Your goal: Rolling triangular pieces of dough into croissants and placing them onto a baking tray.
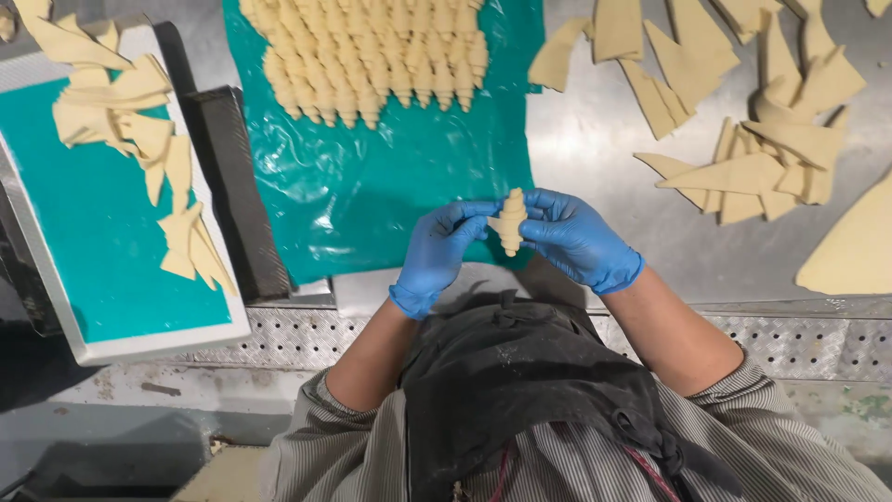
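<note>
Pale rolled croissant-shaped dough piece (510,221) sits pinched between my blue-gloved left hand (437,251) and right hand (576,239), both gripping it. I see rows of shaped dough pieces (367,56) at 12 o'clock on the teal plastic sheet (362,195)

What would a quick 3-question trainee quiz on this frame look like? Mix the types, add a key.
1. True or false: both hands, the left hand and the right hand, touch the rolled dough piece.
2. The rows of rolled pieces lie on: A) bare steel table, B) teal sheet, C) the apron.
3. Fill in: the loose pile of flat dough triangles on the steel table lies to the person's ____.

Key: 1 true. 2 B, the teal sheet. 3 right.
</note>
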